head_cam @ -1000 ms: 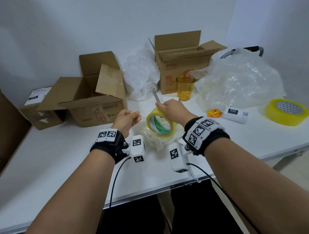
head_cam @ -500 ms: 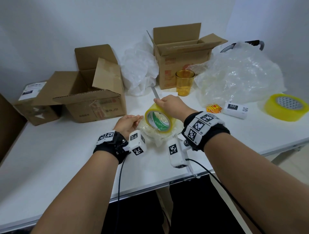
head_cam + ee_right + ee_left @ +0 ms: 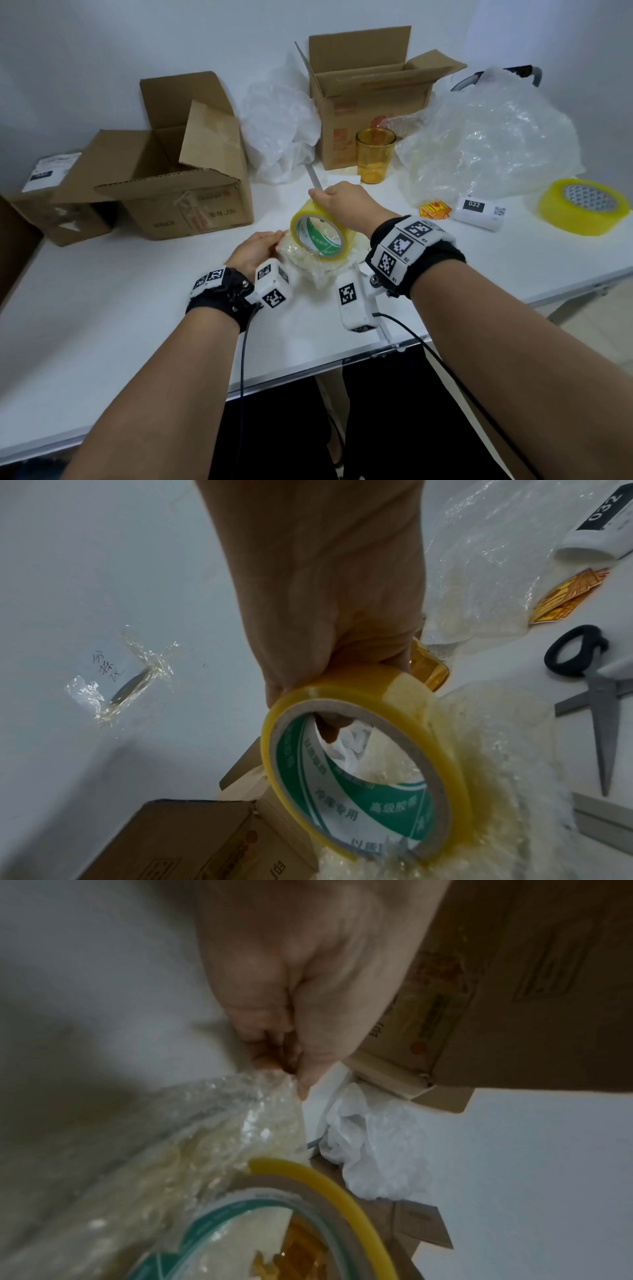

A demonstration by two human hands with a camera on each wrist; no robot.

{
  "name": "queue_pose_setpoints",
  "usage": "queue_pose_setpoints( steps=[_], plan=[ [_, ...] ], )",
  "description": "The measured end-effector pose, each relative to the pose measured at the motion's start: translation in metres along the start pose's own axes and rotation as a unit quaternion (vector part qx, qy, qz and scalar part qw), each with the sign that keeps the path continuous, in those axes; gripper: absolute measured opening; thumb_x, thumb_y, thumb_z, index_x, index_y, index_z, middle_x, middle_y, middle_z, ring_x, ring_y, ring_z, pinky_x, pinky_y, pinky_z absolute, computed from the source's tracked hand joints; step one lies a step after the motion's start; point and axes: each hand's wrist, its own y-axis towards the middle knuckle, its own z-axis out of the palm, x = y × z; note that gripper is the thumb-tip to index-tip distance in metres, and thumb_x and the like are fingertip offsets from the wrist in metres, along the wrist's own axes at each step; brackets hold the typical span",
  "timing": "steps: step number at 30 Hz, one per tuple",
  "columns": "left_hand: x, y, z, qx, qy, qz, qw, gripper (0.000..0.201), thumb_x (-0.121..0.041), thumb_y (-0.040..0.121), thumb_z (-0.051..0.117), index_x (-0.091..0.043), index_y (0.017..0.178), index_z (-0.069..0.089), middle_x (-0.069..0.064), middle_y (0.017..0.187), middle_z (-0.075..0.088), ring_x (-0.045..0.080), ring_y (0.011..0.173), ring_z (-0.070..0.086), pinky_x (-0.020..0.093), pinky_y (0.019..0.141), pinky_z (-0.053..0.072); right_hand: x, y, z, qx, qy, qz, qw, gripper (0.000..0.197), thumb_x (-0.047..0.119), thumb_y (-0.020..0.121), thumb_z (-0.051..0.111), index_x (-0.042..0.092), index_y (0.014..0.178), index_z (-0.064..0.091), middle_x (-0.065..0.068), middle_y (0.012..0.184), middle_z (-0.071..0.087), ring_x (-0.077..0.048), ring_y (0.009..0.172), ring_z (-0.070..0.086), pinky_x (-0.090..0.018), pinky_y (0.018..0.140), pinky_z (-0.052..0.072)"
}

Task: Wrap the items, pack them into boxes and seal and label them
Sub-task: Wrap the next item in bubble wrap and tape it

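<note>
My right hand (image 3: 323,202) grips a yellow tape roll (image 3: 317,233) with a green-and-white core. It holds the roll upright on edge against a bubble-wrapped item (image 3: 310,267) lying on the white table (image 3: 102,308). In the right wrist view the thumb is hooked inside the tape roll (image 3: 369,764) while the fingers curl over its top. My left hand (image 3: 255,248) is at the bundle's left side. The left wrist view shows its fingertips (image 3: 274,1061) pinching the edge of the bubble wrap (image 3: 219,1137). An amber glass cup (image 3: 375,156) stands unwrapped behind the hands.
An open cardboard box (image 3: 178,192) stands at the left and another box (image 3: 370,102) at the back. Loose bubble wrap (image 3: 489,144), a big yellow tape roll (image 3: 584,205), a white "032" label block (image 3: 479,208) and orange stickers (image 3: 435,209) lie at the right. Scissors (image 3: 596,696) lie near the bundle.
My left hand has come down from a raised position and taken hold of the wrapped bundle's edge. The right hand has lowered the tape roll onto the bundle.
</note>
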Motion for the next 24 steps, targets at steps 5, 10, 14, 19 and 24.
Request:
queue_pose_setpoints(
  steps=[5,10,14,19,24],
  plan=[
    [-0.002,-0.005,0.012,-0.042,0.093,-0.002,0.995,0.02,-0.011,0.097,0.058,-0.008,0.078,0.054,0.009,0.068,0.062,0.021,0.06,0.057,0.028,0.056,0.052,0.002,-0.005,0.0,-0.025,0.044,0.019,0.999,0.04,0.026,0.105,0.035,0.003,0.136,0.047,-0.018,0.109,0.055,-0.035,0.111,0.056,-0.033,0.084,0.042],
    [-0.008,-0.007,0.01,-0.049,0.363,0.001,0.931,0.025,-0.023,0.099,0.055,-0.008,0.079,0.06,0.01,0.07,0.058,0.019,0.053,0.044,0.027,0.051,0.039,0.001,-0.002,0.003,-0.017,0.03,0.014,0.999,0.044,0.032,0.105,0.033,0.0,0.129,0.052,-0.007,0.087,0.054,-0.034,0.108,0.057,-0.029,0.076,0.039],
    [-0.024,-0.016,0.016,-0.006,0.608,-0.021,0.793,0.032,-0.018,0.096,0.05,-0.007,0.067,0.054,0.006,0.059,0.055,0.019,0.049,0.047,0.024,0.05,0.04,-0.002,-0.001,0.004,-0.015,0.046,0.016,0.999,0.037,0.028,0.105,0.035,0.002,0.118,0.058,-0.011,0.088,0.052,-0.033,0.101,0.056,-0.031,0.074,0.037],
    [-0.041,-0.024,0.014,0.025,0.631,0.011,0.775,0.016,-0.012,0.089,0.053,-0.012,0.103,0.06,0.006,0.097,0.066,0.019,0.086,0.062,0.028,0.071,0.049,-0.004,0.002,0.003,-0.006,0.062,0.016,0.998,0.051,0.042,0.104,0.032,0.001,0.105,0.063,-0.001,0.069,0.044,-0.024,0.084,0.049,-0.031,0.075,0.037],
    [-0.034,-0.05,0.011,0.117,0.432,0.061,0.892,0.065,-0.026,0.09,0.066,-0.031,0.146,0.033,-0.001,0.141,0.046,0.014,0.126,0.044,0.03,0.091,0.043,-0.004,0.004,0.005,-0.031,0.096,0.013,0.995,0.046,0.04,0.101,0.041,0.006,0.073,0.05,-0.002,0.064,0.045,-0.022,0.07,0.048,-0.031,0.059,0.034]
  ],
)
